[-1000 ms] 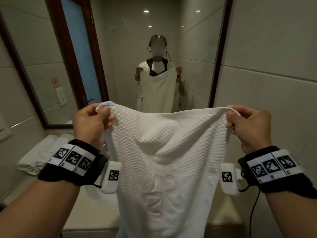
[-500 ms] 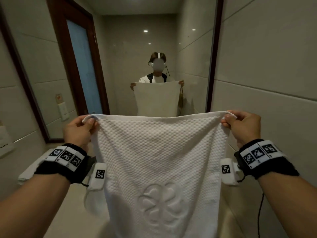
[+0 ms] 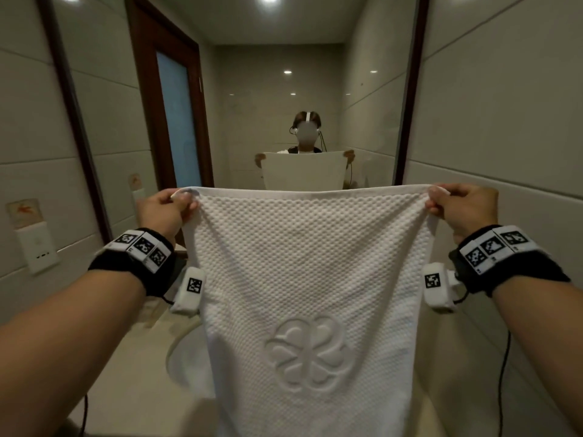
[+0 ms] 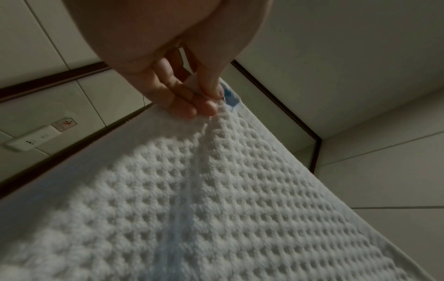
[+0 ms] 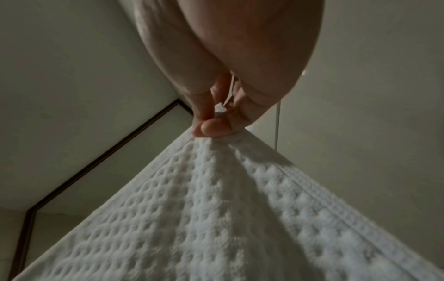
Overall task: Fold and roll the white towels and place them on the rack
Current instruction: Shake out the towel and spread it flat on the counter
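A white waffle-weave towel (image 3: pixel 309 266) with an embossed flower hangs stretched flat in front of me, its top edge level. My left hand (image 3: pixel 184 200) pinches the top left corner, where a small blue tag (image 4: pixel 229 97) shows beside the thumb. My right hand (image 3: pixel 437 200) pinches the top right corner. In the left wrist view the left hand (image 4: pixel 211 102) holds the towel (image 4: pixel 216 199) between thumb and fingers. In the right wrist view the right hand (image 5: pixel 213 125) bunches the towel (image 5: pixel 216 218) corner. No rack is in view.
A wall mirror (image 3: pixel 284 89) ahead reflects me holding the towel. A white basin (image 3: pixel 186 357) sits in the counter (image 3: pixel 126 389) below the towel. A white wall socket (image 3: pixel 36 247) is on the left tiled wall; the right tiled wall (image 3: pixel 504 121) stands close by.
My hands have spread apart and pulled the towel's top edge taut and level. My view has tilted upward, so the rolled towels at the left have dropped out of sight.
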A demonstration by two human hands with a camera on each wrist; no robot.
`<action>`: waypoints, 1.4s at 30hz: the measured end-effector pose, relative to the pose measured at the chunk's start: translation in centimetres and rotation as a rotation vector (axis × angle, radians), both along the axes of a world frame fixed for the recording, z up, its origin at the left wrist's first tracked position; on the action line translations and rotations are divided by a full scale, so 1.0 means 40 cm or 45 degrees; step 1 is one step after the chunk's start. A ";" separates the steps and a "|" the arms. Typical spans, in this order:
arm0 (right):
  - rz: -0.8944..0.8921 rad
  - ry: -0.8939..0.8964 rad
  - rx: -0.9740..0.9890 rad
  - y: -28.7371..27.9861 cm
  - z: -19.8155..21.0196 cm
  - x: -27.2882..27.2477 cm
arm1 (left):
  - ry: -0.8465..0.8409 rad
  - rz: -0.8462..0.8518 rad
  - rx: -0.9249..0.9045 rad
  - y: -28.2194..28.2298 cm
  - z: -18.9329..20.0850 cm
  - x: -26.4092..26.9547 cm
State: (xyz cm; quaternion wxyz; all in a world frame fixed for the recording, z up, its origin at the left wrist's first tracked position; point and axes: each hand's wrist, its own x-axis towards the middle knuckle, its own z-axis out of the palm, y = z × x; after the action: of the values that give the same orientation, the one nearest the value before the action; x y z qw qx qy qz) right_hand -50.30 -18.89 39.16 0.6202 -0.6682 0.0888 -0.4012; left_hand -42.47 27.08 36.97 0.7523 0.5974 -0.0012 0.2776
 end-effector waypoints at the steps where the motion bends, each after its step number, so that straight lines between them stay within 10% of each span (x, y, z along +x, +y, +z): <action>1: 0.005 -0.005 -0.014 0.003 0.012 -0.002 | -0.012 -0.003 0.002 0.001 0.011 -0.003; 26: -0.071 0.151 -0.020 -0.044 -0.091 0.151 | 0.223 0.123 0.184 -0.019 -0.118 0.145; 42: -0.148 0.437 0.068 -0.073 -0.431 0.527 | 0.594 0.057 0.160 -0.110 -0.476 0.557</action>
State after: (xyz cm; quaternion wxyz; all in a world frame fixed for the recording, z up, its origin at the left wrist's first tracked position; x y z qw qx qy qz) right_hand -29.22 -21.82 21.90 0.5893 -0.7040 0.2424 -0.3138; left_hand -20.19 22.66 17.94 0.6872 0.6909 0.1688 0.1481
